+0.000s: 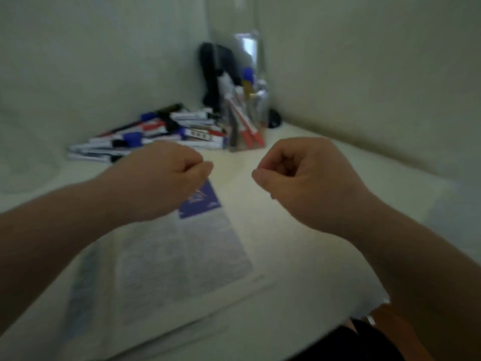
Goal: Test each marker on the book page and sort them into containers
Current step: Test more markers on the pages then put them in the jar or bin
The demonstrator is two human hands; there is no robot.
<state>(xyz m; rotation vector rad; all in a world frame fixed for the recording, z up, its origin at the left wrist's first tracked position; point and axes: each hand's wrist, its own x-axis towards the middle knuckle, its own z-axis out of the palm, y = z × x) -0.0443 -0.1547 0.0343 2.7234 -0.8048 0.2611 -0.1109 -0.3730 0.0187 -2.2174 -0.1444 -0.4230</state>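
Above the open book (pixel 182 251), your left hand (pixel 166 175) and right hand (pixel 299 175) hang apart, fingers curled into fists with nothing visible in either, probably because no marker has been picked up yet. Beyond them the markers (pixel 145 134) lie heaped at the back left within reach, just beside a clear container (pixel 247 126) holding several pens.

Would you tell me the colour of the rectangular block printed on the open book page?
Purple rectangular block, clearest in head view.
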